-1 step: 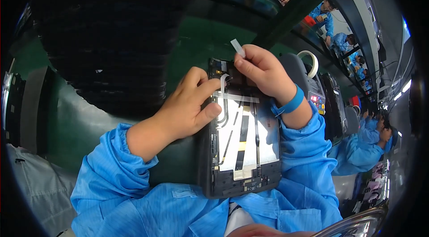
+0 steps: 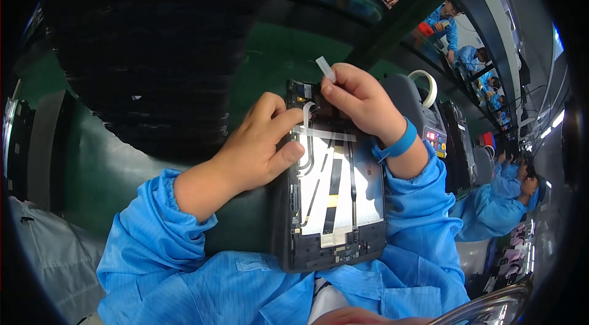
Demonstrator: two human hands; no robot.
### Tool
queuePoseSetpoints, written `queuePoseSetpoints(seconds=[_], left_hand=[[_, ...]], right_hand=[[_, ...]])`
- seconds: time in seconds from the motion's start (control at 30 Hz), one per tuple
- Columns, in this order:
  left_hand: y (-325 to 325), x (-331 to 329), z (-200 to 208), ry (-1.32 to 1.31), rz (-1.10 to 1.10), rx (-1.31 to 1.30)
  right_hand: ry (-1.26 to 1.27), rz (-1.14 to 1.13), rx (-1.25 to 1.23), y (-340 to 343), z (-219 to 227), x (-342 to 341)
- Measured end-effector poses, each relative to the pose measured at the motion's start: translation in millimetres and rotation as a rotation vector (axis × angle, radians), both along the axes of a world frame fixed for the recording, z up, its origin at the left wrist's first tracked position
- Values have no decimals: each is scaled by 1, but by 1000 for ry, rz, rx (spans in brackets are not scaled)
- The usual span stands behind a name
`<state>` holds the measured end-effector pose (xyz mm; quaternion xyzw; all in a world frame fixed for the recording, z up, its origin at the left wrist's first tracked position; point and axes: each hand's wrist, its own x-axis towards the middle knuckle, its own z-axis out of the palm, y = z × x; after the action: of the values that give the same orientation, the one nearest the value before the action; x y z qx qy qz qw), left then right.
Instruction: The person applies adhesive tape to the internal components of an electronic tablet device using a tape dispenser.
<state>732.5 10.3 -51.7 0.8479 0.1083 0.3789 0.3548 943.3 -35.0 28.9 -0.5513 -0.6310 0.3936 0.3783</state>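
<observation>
An opened tablet (image 2: 371, 187), its black frame and bright silvery inside facing up, lies in front of my body. My left hand (image 2: 257, 141) grips its upper left edge. The index fingertip is beside a curled white strip (image 2: 307, 114), and the thumb is bent over the frame below it. Whether the fingertip holds that strip is hard to see. Above the tablet's upper right part, my right hand (image 2: 362, 99) pinches a small pale translucent strip (image 2: 324, 67) between thumb and fingers. A band of clear tape (image 2: 325, 134) crosses the silvery area.
A tall stack of thin dark sheets (image 2: 141, 55) stands at the left on the green tabletop (image 2: 282, 43). Right of my hands sit a grey machine with buttons (image 2: 435, 138) and a white tape roll (image 2: 427, 87). Co-workers in blue (image 2: 494, 202) are farther right.
</observation>
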Motion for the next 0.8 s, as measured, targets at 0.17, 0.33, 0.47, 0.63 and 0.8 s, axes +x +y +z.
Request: queuePoseSetpoints(seconds=[0.17, 0.33, 0.47, 0.63, 0.8], left_hand=[[0, 1, -3, -9, -3, -12], [1, 1, 2, 25, -14, -33], [1, 3, 1, 15, 2, -11], [0, 1, 2, 47, -5, -59], [0, 3, 2, 56, 1, -79]], right_hand=[[-537, 212, 548, 6, -9, 6], [68, 28, 137, -1, 1, 1], [-155, 10, -140, 4, 16, 0], [-555, 29, -161, 19, 16, -7], [-593, 4, -185, 22, 18, -9]])
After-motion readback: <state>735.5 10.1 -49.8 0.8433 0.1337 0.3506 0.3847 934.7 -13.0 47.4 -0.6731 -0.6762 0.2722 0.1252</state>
